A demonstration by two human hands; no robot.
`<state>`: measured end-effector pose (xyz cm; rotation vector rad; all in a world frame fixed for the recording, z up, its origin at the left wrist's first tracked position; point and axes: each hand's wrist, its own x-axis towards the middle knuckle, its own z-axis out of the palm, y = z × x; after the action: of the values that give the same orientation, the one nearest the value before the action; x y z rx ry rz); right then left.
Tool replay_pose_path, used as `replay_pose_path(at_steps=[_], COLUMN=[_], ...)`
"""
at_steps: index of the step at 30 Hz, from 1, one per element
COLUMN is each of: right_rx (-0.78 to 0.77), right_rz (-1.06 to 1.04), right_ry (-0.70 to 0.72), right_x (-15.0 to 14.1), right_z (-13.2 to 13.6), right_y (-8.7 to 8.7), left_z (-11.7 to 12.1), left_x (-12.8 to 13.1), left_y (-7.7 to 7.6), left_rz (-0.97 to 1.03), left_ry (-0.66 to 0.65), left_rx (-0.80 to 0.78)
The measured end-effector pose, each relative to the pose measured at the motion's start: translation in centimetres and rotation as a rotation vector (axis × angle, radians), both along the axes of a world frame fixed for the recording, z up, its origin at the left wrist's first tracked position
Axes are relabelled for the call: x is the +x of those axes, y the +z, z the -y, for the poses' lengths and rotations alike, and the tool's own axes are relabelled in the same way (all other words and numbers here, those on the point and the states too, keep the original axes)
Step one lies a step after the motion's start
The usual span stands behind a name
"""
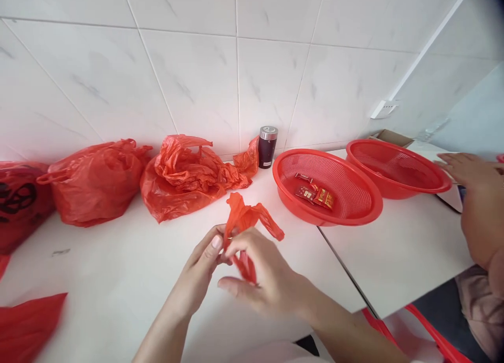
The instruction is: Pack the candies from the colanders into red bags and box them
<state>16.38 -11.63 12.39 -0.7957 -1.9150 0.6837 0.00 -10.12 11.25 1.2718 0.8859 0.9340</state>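
A small red plastic bag [241, 211] is gathered up between my two hands above the white table. My left hand [202, 263] pinches it from the left, thumb on the near side. Curled over the bag from the right is my right hand [265, 263], slightly blurred, its thumb standing apart from the bent fingers. Part of the bag hangs below the right fingers, and one loose flap sticks out to the right. What lies inside the bag, if anything, is hidden by the hands.
Behind stand a crumpled red bag pile [189, 174], a full red bag [98, 184] and a dark tumbler [268, 147]. A red basket [291, 205] holds several wrapped snacks. Another red basket [397, 189] is beyond it, near another person's hand [462, 167]. A table seam [342, 263] runs at right.
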Motion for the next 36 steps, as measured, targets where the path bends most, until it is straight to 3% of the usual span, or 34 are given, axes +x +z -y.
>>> replay_pose_path(at_steps=[3,7,10,13,15,19,21,24,26,28,30,32,34,36], right_rx=[0.056,0.013,-0.04,-0.171,-0.267,-0.356,-0.377,-0.381,-0.382,-0.385,-0.404,-0.437,-0.493,-0.546], right_rz=[0.072,0.011,0.147,0.444,0.588,0.654,0.658,0.608,0.509,0.416,0.412,0.462,0.54,0.635], right_ry=[0.068,-0.076,-0.14,-0.278,-0.393,-0.468,-0.46,-0.423,-0.369,-0.311,-0.262,-0.209,-0.132,-0.134], right_x=[-0.5,-0.1,-0.2,0.3,1.2,3.6,4.2,4.0,3.5,3.0,2.4,2.1,2.3,3.2], right_z=[-0.3,-2.0,-3.9,-5.7,-6.4,-6.7,-6.5,-6.2,-6.2,-6.1,-5.7,-4.9,-4.2,-4.0], right_y=[-0.8,-1.8,-3.1,-4.6,-5.3,-5.7,-5.9,-6.6,-7.4,-8.0,-8.1,-7.3,-5.8,-4.2], left_z=[-0.5,-0.7,0.3,1.3,1.0,-1.6,-2.4,-1.4,0.4,1.7,1.7,0.4,-1.4,-2.9], left_x=[-0.7,-0.3,0.7,0.0,-2.2,-6.7,-6.9,-3.7,-0.6,2.2,3.9,4.0,2.8,0.8], left_y=[-0.6,-1.2,-0.9,0.2,1.0,1.5,1.1,0.5,0.3,-0.5,-2.1,-4.3,-6.4,-7.5], left_rz=[0.063,0.069,0.089,0.186,0.274,0.299,0.142,-0.238,-0.48,-0.662,-0.852,-1.087,-1.294,-1.441], left_ry=[0.132,0.268,0.094,-0.092,0.03,0.504,0.709,0.972,0.966,0.784,0.631,0.571,0.516,0.459], left_rx=[-0.11,-0.073,-0.056,-0.161,-0.178,-0.062,0.055,0.469,0.786,0.965,0.962,0.829,0.706,0.625])
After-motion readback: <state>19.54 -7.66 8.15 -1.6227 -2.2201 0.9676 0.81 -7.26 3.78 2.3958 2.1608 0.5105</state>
